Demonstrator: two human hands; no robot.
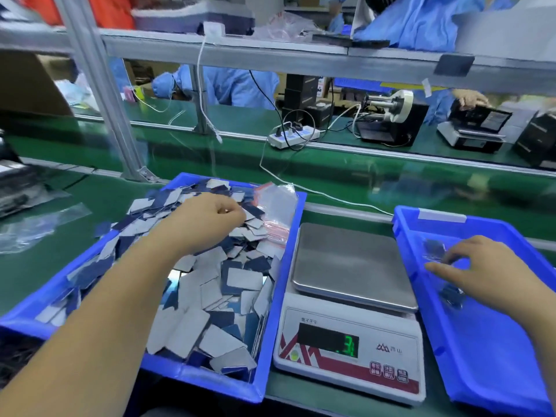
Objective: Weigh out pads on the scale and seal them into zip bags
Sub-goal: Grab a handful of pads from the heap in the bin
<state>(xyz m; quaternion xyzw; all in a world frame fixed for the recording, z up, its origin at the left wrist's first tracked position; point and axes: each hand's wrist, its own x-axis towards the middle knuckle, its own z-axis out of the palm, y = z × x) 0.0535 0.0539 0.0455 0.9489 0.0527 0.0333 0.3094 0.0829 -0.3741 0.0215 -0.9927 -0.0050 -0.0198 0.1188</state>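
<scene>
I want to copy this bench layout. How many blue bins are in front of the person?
2. One blue bin of pads sits left of the scale; the other blue bin sits right of it. Others may lie out of view.

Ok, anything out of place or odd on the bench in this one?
One oddity: the scale shows a lit digit on its display though its steel pan is bare. Pads stay inside their blue bin.

Can't really tell what the left hand has in its curled fingers, they cover it. The right hand is smeared, so are the filled bags under it. The scale's readout is mostly unreadable, and the right bin runs off the edge.
</scene>
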